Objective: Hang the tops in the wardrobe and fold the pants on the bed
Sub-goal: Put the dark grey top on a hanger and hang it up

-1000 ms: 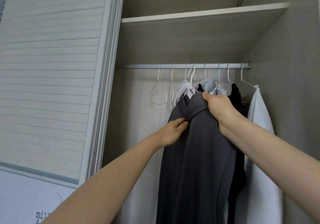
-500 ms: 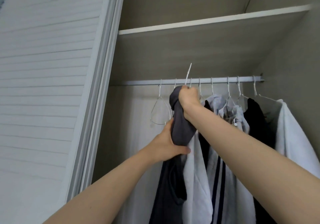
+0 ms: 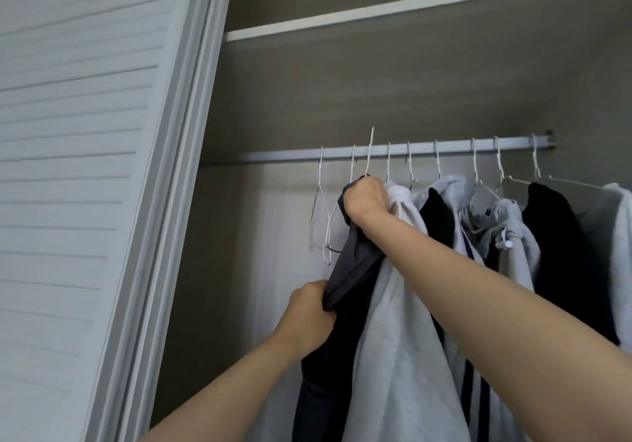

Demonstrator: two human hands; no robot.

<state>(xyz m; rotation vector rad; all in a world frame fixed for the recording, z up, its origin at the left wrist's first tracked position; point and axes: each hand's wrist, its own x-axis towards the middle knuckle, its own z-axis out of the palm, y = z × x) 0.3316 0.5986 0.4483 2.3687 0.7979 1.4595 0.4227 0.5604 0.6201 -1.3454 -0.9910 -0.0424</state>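
Note:
A dark grey top (image 3: 355,260) hangs on a white wire hanger whose hook (image 3: 369,149) points up in front of the wardrobe rail (image 3: 284,156). My right hand (image 3: 367,198) grips the top's neck and the hanger just below the rail. Lower down, my left hand (image 3: 313,311) pinches the grey fabric at its left edge. Whether the hook sits over the rail I cannot tell.
Two empty wire hangers (image 3: 321,215) hang left of the grey top. To its right hang a white top (image 3: 400,339), black garments (image 3: 554,253) and a grey hoodie (image 3: 502,226). A shelf (image 3: 376,13) runs above the rail; a slatted sliding door (image 3: 85,167) stands at left.
My right hand has stayed near the rail with the grey top. My left hand has slid lower down the fabric. The view has tilted upward and closer.

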